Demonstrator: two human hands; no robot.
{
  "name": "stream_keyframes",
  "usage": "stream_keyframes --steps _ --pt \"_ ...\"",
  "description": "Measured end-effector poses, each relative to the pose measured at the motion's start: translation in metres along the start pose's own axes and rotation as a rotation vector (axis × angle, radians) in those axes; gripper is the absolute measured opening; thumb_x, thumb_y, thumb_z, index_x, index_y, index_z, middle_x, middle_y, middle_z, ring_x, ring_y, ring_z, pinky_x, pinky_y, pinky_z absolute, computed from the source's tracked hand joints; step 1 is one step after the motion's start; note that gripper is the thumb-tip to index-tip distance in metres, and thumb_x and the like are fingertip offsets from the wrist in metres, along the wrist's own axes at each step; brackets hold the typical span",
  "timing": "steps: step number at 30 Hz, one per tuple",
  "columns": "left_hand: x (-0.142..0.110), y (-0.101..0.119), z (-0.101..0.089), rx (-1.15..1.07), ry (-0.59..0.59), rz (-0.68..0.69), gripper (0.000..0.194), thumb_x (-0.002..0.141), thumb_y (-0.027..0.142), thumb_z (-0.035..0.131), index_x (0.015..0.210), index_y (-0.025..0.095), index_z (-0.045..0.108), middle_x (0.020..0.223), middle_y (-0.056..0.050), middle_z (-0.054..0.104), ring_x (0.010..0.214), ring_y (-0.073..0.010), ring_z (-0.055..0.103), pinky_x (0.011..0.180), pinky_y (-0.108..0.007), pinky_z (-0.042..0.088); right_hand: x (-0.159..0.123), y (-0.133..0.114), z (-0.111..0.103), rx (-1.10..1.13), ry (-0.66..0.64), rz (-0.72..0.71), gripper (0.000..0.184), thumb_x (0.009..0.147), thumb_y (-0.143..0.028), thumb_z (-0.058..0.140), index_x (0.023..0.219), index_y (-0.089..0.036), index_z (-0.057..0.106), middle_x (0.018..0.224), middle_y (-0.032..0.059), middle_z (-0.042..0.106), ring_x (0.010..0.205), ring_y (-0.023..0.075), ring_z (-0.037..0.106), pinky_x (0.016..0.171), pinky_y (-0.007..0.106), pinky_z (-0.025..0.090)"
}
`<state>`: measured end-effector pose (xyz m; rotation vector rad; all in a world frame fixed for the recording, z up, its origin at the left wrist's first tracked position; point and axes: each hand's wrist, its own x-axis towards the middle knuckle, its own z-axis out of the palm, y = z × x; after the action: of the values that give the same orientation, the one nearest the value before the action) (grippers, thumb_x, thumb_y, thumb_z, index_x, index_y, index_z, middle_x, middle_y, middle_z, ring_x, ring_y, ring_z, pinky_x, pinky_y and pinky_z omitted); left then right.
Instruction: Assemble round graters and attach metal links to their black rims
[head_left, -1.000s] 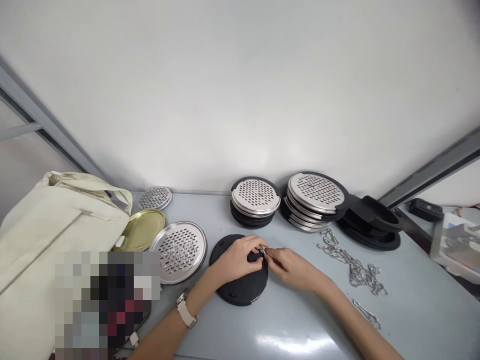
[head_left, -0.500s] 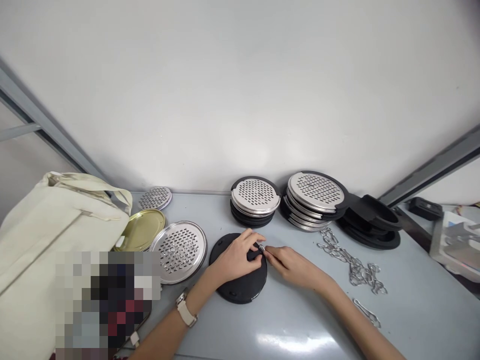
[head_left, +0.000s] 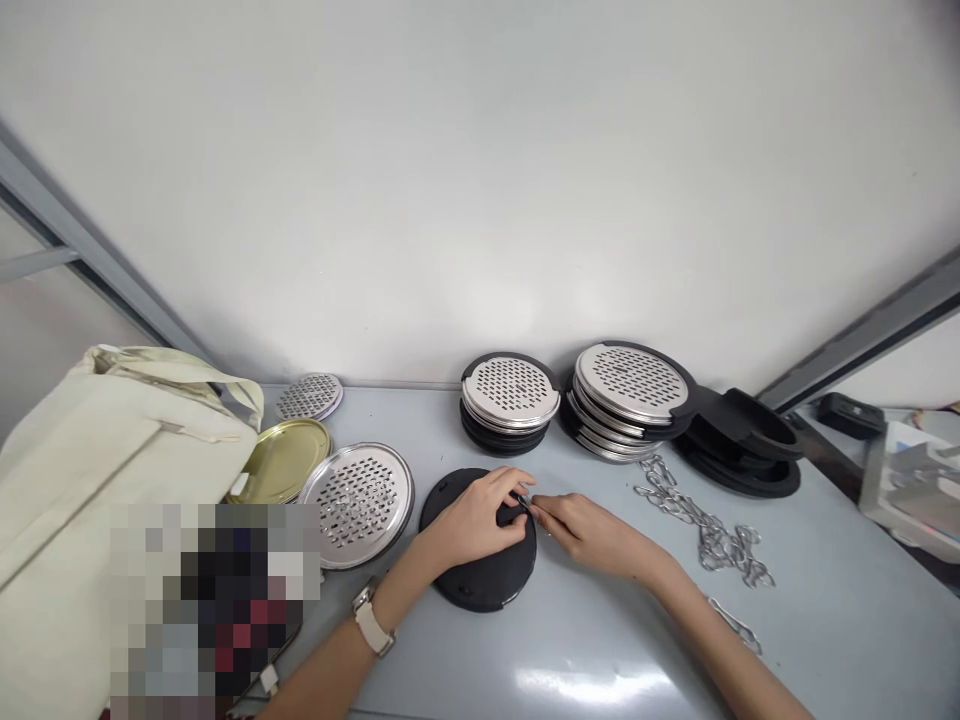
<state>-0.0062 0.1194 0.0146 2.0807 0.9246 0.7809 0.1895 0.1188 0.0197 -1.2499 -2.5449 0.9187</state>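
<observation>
A round black disc [head_left: 480, 570] lies flat on the grey table [head_left: 585, 650] in front of me. My left hand [head_left: 472, 520] rests on top of it, fingers curled and pinching at its right edge. My right hand [head_left: 585, 530] comes in from the right, fingertips pinched on a small shiny metal piece [head_left: 524, 500] at that same edge. Both hands meet at that spot; what the piece is exactly is too small to tell. A watch sits on my left wrist.
A perforated steel disc [head_left: 358, 500], a gold lid [head_left: 283, 458] and a small perforated disc [head_left: 309, 396] lie at the left beside a cream bag [head_left: 97, 470]. Two stacks of steel-and-black discs [head_left: 510, 398] [head_left: 630, 395], black rings [head_left: 742, 445] and metal chain [head_left: 697, 520] sit behind and right.
Both hands stay pinched at the disc's right edge with only slight finger shifts. The black disc has barely moved.
</observation>
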Motion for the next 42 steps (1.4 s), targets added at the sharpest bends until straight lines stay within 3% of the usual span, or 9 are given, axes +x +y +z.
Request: stream_keyframes --steps 10,29,35,42 --pt "-0.001 -0.003 0.0 -0.03 -0.012 -0.063 0.045 0.072 0.008 0.057 0.114 0.022 0.051 0.101 -0.002 0.063 0.089 -0.0134 0.061 0.083 -0.025 0.051 -0.001 -0.004 -0.002 0.027 -0.01 -0.005 0.027 0.091 -0.024 0.035 0.064 -0.02 0.037 0.053 -0.0037 0.041 0.047 0.0094 0.032 0.048 0.025 0.024" --pt "0.0 -0.007 0.0 -0.099 0.001 -0.005 0.044 0.07 0.009 0.058 0.112 0.021 0.053 0.094 -0.001 0.064 0.086 -0.0128 0.06 0.081 -0.025 0.05 0.003 -0.005 0.003 0.018 0.025 -0.004 0.023 0.084 -0.018 0.038 0.061 -0.019 0.038 0.052 -0.0043 0.041 0.047 0.009 0.033 0.049 0.024 0.025" --pt "-0.002 -0.007 0.0 -0.121 -0.006 -0.019 0.047 0.067 0.008 0.061 0.111 0.02 0.054 0.09 -0.001 0.066 0.082 -0.0131 0.061 0.078 -0.025 0.05 -0.004 -0.012 0.025 -0.071 0.191 0.063 0.025 0.086 -0.019 0.035 0.061 -0.02 0.038 0.054 -0.0027 0.045 0.05 0.0108 0.037 0.053 0.025 0.027" --pt "-0.005 0.0 0.006 -0.14 -0.082 -0.006 0.045 0.067 0.009 0.062 0.11 0.02 0.055 0.089 0.0 0.066 0.08 -0.0126 0.062 0.073 -0.023 0.048 -0.02 -0.02 0.051 -0.085 0.406 0.096 0.029 0.087 -0.019 0.037 0.058 -0.02 0.036 0.052 -0.003 0.043 0.058 0.0133 0.043 0.069 0.028 0.036"
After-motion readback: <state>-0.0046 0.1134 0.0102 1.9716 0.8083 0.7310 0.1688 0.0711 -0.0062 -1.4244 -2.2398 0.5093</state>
